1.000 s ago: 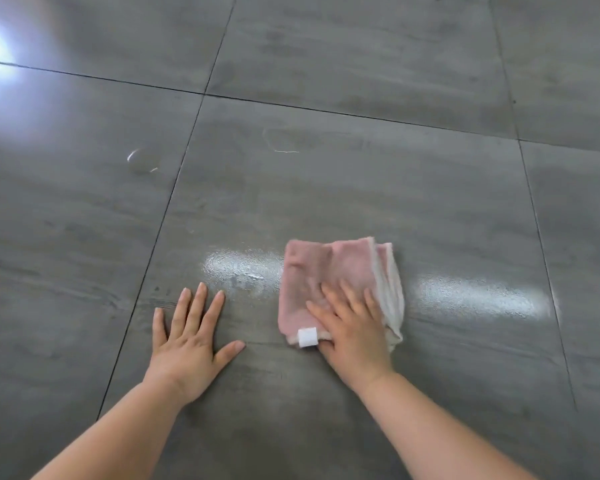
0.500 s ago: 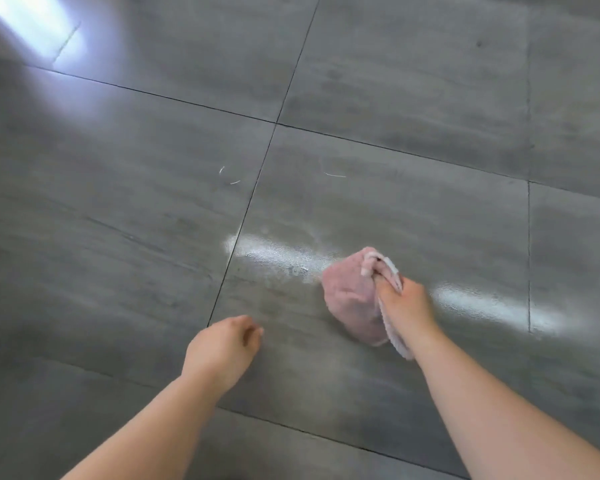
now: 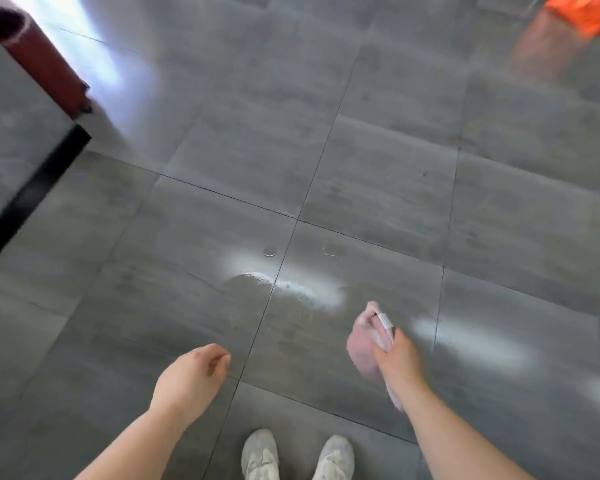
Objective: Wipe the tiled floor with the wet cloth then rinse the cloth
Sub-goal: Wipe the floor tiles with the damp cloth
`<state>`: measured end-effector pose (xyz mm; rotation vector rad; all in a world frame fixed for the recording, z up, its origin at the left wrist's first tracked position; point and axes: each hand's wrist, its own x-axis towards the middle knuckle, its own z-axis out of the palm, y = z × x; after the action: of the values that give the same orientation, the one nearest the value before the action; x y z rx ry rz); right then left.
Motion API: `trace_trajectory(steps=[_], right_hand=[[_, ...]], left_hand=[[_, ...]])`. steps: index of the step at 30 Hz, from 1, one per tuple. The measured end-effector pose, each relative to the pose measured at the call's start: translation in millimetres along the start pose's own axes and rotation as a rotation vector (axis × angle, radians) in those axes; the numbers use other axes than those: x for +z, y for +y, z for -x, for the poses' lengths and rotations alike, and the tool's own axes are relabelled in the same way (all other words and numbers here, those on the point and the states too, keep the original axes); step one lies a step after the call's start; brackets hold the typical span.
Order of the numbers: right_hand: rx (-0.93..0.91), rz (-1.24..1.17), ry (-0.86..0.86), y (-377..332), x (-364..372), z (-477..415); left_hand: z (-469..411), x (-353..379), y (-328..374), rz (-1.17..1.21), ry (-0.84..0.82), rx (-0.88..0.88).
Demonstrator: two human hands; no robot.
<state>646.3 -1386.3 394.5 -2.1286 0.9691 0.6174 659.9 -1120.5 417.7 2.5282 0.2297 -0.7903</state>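
Observation:
My right hand (image 3: 397, 358) is shut on the bunched pink cloth (image 3: 362, 348), which hangs off the floor at lower right with a white strip showing at its top. My left hand (image 3: 191, 375) hovers at lower centre with loosely curled fingers and nothing in it. The grey tiled floor (image 3: 378, 188) lies well below both hands. A shiny wet streak (image 3: 291, 285) crosses a grout line just beyond the cloth.
My two pale shoes (image 3: 297, 455) stand at the bottom edge. A grey counter or wall with a black edge (image 3: 32, 181) fills the left side. A dark red cylinder (image 3: 42, 64) stands at upper left. Something orange (image 3: 582, 12) shows at the top right corner.
My right hand gathered the flat cloth off the floor and lifted it. My left hand left the floor and curled. The view rose, so shoes and more floor appear.

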Motion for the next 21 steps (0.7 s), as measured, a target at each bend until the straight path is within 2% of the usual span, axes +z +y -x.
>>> trace_trajectory(steps=[3, 5, 8, 11, 16, 21], right_hand=[[-0.135, 0.134, -0.028, -21.4, -24.0, 13.7], [-0.187, 0.143, -0.020, -35.4, -35.6, 8.0], [-0.217, 0.133, -0.053, -50.6, -49.4, -21.2], [-0.208, 0.128, -0.094, -63.6, -55.2, -76.7], [-0.143, 0.046, -0.030, -66.3, -30.0, -208.1], [-0.048, -0.104, 0.227, -43.1, 30.5, -359.4]], left_hand=[[2.7, -26.0, 12.5, 0.022, 0.049, -0.007], [-11.7, -35.1, 24.4, -0.014, 0.060, 0.002], [-47.8, -39.2, 51.8, -0.054, 0.067, 0.029], [-103.5, -32.4, 83.3, 0.008, 0.124, 0.047], [-218.2, 29.7, 89.1, -0.022, 0.090, 0.068], [-351.8, 126.3, 40.0, -0.176, 0.150, 0.321]])
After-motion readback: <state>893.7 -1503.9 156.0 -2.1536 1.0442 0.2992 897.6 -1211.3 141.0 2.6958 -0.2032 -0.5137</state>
